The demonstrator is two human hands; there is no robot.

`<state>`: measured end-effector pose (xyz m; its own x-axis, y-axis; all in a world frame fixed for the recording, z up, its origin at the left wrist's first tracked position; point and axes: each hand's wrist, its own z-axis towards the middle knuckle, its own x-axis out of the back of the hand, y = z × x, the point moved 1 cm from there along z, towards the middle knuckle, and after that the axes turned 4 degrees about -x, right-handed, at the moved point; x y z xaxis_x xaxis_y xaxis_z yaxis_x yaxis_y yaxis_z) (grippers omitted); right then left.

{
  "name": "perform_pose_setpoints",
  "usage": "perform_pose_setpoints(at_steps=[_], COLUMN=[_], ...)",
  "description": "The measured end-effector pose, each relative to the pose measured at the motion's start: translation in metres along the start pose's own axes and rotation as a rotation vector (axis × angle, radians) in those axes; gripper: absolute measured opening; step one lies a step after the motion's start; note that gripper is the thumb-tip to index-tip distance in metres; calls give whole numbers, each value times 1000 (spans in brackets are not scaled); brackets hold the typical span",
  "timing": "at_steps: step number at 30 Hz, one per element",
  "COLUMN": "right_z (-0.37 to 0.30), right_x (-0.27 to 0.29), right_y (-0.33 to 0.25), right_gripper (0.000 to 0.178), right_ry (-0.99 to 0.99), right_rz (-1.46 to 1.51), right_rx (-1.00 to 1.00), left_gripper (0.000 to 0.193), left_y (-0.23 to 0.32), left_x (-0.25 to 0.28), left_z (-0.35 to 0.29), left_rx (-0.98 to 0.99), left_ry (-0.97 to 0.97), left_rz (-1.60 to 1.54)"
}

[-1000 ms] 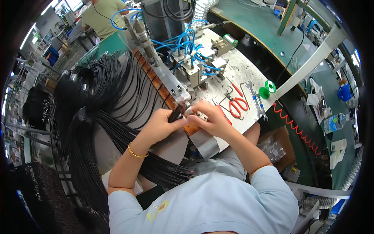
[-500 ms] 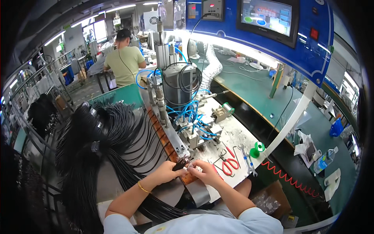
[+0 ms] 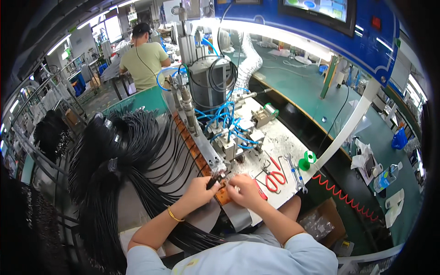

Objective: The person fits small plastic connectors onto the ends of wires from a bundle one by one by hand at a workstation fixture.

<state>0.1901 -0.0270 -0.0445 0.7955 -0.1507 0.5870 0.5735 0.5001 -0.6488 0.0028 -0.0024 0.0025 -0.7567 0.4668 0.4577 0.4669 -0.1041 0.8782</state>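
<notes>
Screen (image 3: 321, 8) top centre-right, set in blue panel, dark frame, blue-green display. Small red label (image 3: 376, 23) just right of it. Clear plastic bag (image 3: 318, 225) in brown carton (image 3: 331, 215) on floor, lower right, beside worktop.

Just past the fingertips of the left hand (image 3: 200, 189) runs a strip of matt orange-brown blocks (image 3: 198, 156), wood-like or resin; which, the view does not settle. Left of those fingers hang black cables (image 3: 137, 151) in smooth, faintly glossy plastic sheath. Beyond the fingers of the right hand (image 3: 243, 191) lie scissors (image 3: 273, 174) with glossy red plastic handles, beside a bare metal wrench (image 3: 294, 172) on a scuffed, speckled white benchtop (image 3: 284, 142).
</notes>
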Motion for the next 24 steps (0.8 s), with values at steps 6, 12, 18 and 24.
perform_pose_setpoints(at_steps=[6, 12, 18, 24], right_z=[9, 11, 6, -2], right_x=[-2, 3, -4, -10], right_y=[-2, -2, 5, 36], right_gripper=[20, 21, 24, 24], right_ry=[-121, -112, -127, -103], right_rz=[524, 585, 439, 282], right_rx=[-328, -337, -232, -418], left_gripper=[21, 22, 19, 22], left_y=[2, 2, -19, -1], left_x=[1, 7, 4, 15], left_z=[3, 7, 9, 3], left_rx=[-259, -193, -229, -201], left_ry=[-42, -101, -46, 95], left_rz=[-81, -143, -25, 231])
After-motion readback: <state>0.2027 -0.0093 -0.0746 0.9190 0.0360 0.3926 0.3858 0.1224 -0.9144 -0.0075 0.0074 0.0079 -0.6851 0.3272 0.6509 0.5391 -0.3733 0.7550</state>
